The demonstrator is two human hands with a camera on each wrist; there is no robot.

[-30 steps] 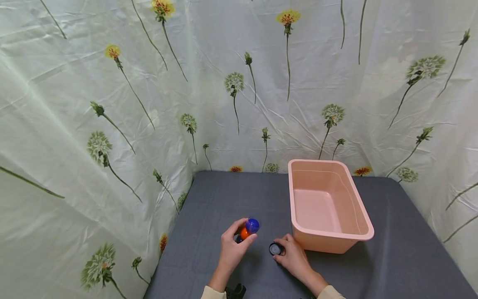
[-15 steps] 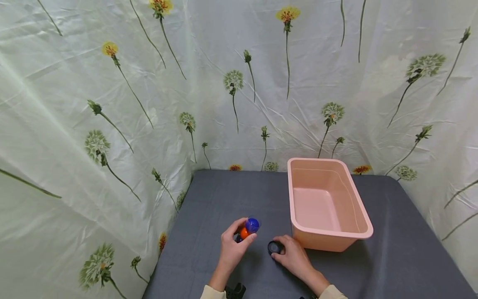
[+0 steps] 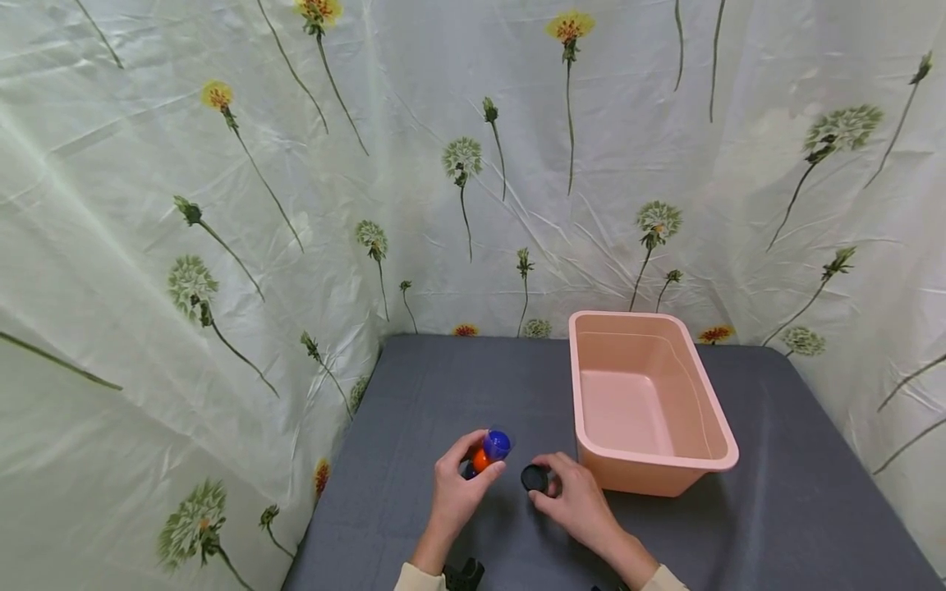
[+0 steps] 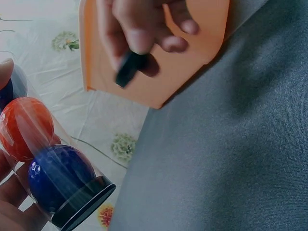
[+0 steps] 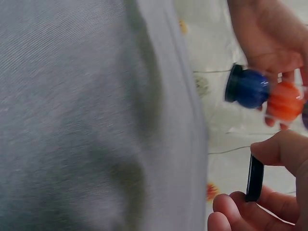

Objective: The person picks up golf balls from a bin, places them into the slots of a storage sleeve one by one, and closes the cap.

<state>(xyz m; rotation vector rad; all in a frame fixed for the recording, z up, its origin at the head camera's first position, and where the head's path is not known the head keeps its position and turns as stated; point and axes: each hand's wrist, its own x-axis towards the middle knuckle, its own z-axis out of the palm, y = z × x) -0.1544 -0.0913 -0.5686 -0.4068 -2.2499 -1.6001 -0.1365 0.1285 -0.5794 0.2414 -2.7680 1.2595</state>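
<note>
My left hand (image 3: 452, 491) grips a clear tube (image 4: 61, 137) of balls, fingers along one side and thumb along the other. Inside it, an orange ball (image 4: 26, 127) sits between two blue balls. A black cap (image 4: 84, 204) closes one end; at the far end in the head view, the clear rim stands bare around a blue ball (image 3: 498, 444). To the right, my right hand (image 3: 578, 502) pinches a loose round black cap (image 5: 255, 178) by its edge between thumb and fingers. It is held apart from the tube, a short way to its right.
A pink plastic bin (image 3: 727, 460) stands on the dark grey table (image 3: 443, 386), just beyond my right hand. Behind the table hangs a flower-print curtain (image 3: 414, 197). A black strap device (image 3: 466, 574) shows at my left wrist.
My right hand has lifted slightly up and left toward the tube, turning the cap so that a dark face shows instead of its paler one. The left hand has barely moved.
</note>
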